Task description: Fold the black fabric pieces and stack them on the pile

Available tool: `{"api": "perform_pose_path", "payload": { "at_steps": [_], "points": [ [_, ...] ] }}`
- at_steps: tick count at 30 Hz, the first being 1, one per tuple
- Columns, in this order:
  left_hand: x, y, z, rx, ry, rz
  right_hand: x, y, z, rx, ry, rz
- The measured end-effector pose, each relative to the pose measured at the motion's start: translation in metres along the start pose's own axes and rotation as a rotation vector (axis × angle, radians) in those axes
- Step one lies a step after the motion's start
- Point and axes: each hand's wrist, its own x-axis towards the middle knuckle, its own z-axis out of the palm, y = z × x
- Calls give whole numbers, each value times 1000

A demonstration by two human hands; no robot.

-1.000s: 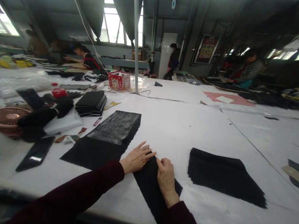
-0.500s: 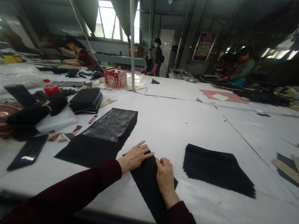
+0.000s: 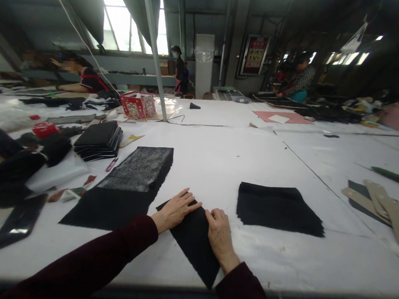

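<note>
A black fabric piece (image 3: 194, 245) lies slantwise on the white table between my hands, its lower corner pointing toward the front edge. My left hand (image 3: 176, 210) rests flat across its upper left part, fingers stretched out. At its upper right edge, my right hand (image 3: 220, 236) has its fingers curled and pressed together on the fabric. To the left is a pile of black fabric pieces (image 3: 139, 170), with a greyish, speckled upper part and a plain black lower part. On the right lies another pile of black pieces (image 3: 279, 210), slightly fanned out.
A dark phone (image 3: 18, 223) lies at the left, near a folded black stack (image 3: 99, 138) and a small pink-handled tool (image 3: 111, 164). Behind stand a red patterned box (image 3: 137, 106) and a metal pole (image 3: 156, 60). Beige pieces (image 3: 383, 203) lie far right. Several people work farther back.
The view has shifted right and turned slightly. Both hands keep nearly the same place on the fabric. A fabric corner that stuck out right of my right hand no longer shows.
</note>
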Motion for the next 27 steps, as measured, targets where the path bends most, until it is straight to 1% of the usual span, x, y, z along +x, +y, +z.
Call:
{"api": "perform_pose_path", "payload": {
  "at_steps": [3,9,17,22,27],
  "points": [
    [2,3,-1,8,4,7,-3,3,-2,3,-1,3],
    [4,7,5,-12,-11,58,-10,7,-6,6,18,5],
    [5,16,1,-2,5,68,-18,12,-14,5,12,-3],
    [6,18,3,-48,-20,72,-23,16,-18,10,1,-11],
    [10,24,2,-7,-32,75,-28,20,-22,19,-7,-22]
  ]
}}
